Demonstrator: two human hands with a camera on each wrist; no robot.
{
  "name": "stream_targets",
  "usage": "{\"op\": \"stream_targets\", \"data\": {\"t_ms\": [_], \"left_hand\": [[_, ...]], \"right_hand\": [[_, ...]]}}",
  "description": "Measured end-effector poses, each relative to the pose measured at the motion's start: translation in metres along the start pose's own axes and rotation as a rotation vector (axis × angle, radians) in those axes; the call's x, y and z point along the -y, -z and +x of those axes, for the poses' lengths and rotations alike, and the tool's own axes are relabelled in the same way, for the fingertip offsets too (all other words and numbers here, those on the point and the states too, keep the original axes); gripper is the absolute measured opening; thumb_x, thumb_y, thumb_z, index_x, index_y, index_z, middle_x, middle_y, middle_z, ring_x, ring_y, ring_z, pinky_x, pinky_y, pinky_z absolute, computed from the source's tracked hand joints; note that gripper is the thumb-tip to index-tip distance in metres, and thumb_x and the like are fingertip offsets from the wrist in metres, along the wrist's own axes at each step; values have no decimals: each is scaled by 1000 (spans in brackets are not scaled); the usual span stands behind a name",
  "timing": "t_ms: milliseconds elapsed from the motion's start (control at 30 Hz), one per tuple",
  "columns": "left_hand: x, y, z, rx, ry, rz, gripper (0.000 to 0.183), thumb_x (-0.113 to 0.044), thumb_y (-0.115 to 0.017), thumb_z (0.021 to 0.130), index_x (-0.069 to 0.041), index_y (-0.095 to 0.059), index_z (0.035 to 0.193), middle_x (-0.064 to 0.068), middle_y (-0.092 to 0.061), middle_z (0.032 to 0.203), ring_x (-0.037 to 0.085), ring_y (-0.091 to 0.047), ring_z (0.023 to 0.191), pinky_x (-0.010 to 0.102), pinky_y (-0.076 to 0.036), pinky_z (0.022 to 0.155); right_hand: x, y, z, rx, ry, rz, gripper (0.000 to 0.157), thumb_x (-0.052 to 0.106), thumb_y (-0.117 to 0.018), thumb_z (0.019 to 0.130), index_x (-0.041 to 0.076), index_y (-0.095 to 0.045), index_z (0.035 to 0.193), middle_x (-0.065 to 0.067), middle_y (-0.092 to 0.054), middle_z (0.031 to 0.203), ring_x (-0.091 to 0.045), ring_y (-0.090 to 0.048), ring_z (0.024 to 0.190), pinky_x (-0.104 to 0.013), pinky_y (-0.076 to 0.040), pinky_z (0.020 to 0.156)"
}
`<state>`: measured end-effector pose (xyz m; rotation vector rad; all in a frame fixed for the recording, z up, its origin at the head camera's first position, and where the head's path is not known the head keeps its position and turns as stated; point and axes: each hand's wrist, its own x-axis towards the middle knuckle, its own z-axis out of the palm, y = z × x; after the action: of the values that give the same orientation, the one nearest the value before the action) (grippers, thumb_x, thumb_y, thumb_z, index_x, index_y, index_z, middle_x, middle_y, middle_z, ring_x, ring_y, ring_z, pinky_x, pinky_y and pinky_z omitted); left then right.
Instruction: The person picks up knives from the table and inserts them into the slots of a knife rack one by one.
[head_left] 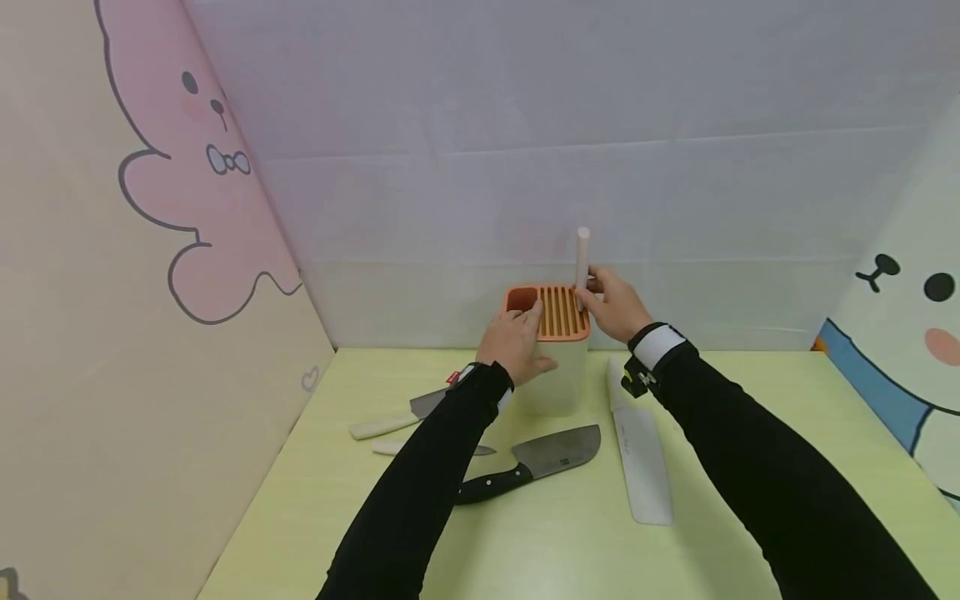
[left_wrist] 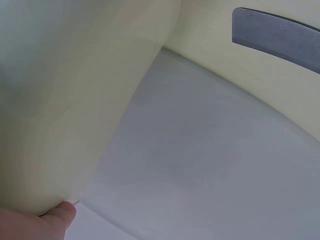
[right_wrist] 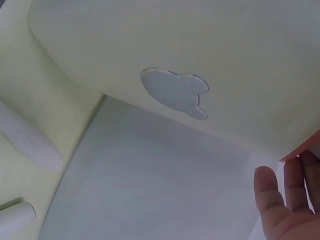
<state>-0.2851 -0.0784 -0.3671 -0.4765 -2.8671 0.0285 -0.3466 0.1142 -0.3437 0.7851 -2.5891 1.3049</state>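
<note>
A pale knife block point(head_left: 557, 387) with an orange slotted top point(head_left: 557, 332) stands against the back wall. My left hand point(head_left: 512, 343) lies against its left side, fingers at the round opening and thumb spread over the front. At the right end of the slots, my right hand point(head_left: 611, 307) pinches the white handle of an upright knife point(head_left: 582, 250); its blade is hidden in the block. In the right wrist view, fingers point(right_wrist: 295, 187) touch the orange rim beside the block's side, which has a small animal-shaped window point(right_wrist: 172, 90).
A black-handled cleaver point(head_left: 558, 450) lies before the block. To its right is a broad white-handled knife point(head_left: 643, 462). Another white-handled knife point(head_left: 381, 427) and a small paring knife point(head_left: 386, 447) lie at the left, partly under my left sleeve. Printed walls enclose the table.
</note>
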Motion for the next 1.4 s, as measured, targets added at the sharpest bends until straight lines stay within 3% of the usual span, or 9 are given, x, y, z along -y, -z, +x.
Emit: {"op": "stream_targets", "data": {"t_ms": [267, 467, 667, 867, 1100, 1267, 1400], "left_hand": [[0, 2, 0, -4, -5, 2, 100, -61, -65, 79, -8, -18, 149, 5, -51, 136, 24, -42, 124, 39, -31, 110], [-2, 1, 2, 0, -14, -2, 100, -61, -65, 79, -7, -17, 149, 6, -50, 137, 25, -41, 125, 41, -29, 111], [-3, 0, 4, -7, -29, 3, 98, -60, -65, 80, -6, -19, 149, 6, -51, 136, 25, -42, 124, 38, -30, 110], [-2, 0, 5, -5, -31, -12, 99, -60, -65, 80, -7, -18, 149, 5, -51, 137, 24, -42, 125, 36, -30, 110], [0, -6, 4, -21, -39, -12, 98, -60, -65, 79, -8, -20, 149, 5, -51, 136, 24, -42, 124, 36, -30, 109], [-1, -1, 5, 9, -36, -28, 99, -60, -66, 79, -7, -19, 149, 5, -50, 137, 23, -41, 125, 36, -29, 110], [1, 0, 8, 5, -44, -36, 100, -59, -67, 79, -6, -20, 148, 6, -51, 136, 25, -42, 125, 37, -30, 110]], "right_hand": [[-8, -2, -6, 24, 44, -44, 42, 19, -50, 99, 2, -39, 137, -20, -55, 122, -33, -49, 115, -57, -43, 95], [-10, -2, -11, 8, 26, -27, 46, 19, -51, 99, 3, -37, 139, -22, -53, 127, -34, -46, 120, -58, -41, 97], [-15, 6, -20, -19, -18, 8, 54, 26, -44, 101, 1, -25, 144, -24, -48, 133, -36, -44, 121, -58, -39, 98], [-28, 30, -46, -34, -94, -95, 52, 31, -39, 102, 0, -28, 143, -26, -51, 125, -38, -48, 113, -57, -42, 93], [-49, 50, -84, 52, -139, -197, 48, 30, -41, 102, -3, -38, 137, -28, -54, 118, -39, -51, 105, -56, -46, 86], [-63, 57, -103, 97, -141, -230, 42, 29, -44, 101, -4, -48, 128, -25, -57, 113, -37, -53, 101, -55, -47, 83], [-70, 49, -113, 124, -132, -277, 37, 25, -49, 99, -4, -53, 123, -22, -61, 108, -34, -56, 97, -52, -49, 81]]}}
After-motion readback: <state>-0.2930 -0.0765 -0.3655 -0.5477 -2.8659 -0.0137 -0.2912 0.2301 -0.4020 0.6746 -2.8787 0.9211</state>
